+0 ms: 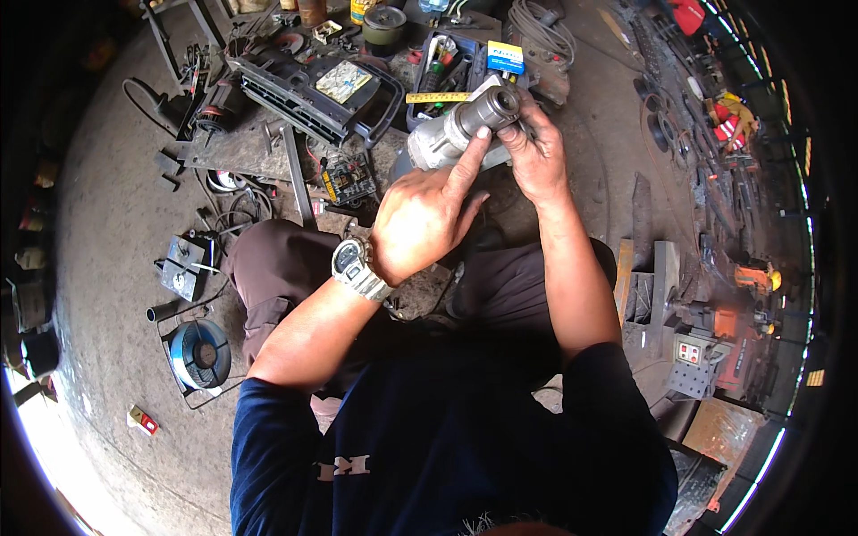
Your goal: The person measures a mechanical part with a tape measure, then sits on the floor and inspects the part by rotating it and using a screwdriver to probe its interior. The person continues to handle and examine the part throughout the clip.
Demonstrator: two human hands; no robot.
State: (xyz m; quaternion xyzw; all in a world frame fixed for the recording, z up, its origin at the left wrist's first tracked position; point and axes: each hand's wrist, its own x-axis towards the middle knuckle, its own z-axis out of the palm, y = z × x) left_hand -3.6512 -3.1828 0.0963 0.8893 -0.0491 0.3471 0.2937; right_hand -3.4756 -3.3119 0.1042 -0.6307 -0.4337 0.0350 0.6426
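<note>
A grey metal tool housing [433, 146] with a ribbed cylindrical nose, like the front end of a rotary hammer, is held up in front of my knees. My right hand [538, 163] grips it from the right, with the thumb close beside the round end. My left hand [413, 219], wearing a wristwatch [357, 266], stretches its index finger up to touch the side of the nose. The left thumb sticks out apart from that finger, and the other left fingers are mostly hidden. The housing's underside is partly covered by both hands.
Beyond the housing stands a tool tray [465, 67] with a yellow measuring strip and a blue-yellow box [506, 58]. A black plastic case [344, 89] lies left of it. Nearby on the floor are a blue wire spool [199, 354], cables and metal bars.
</note>
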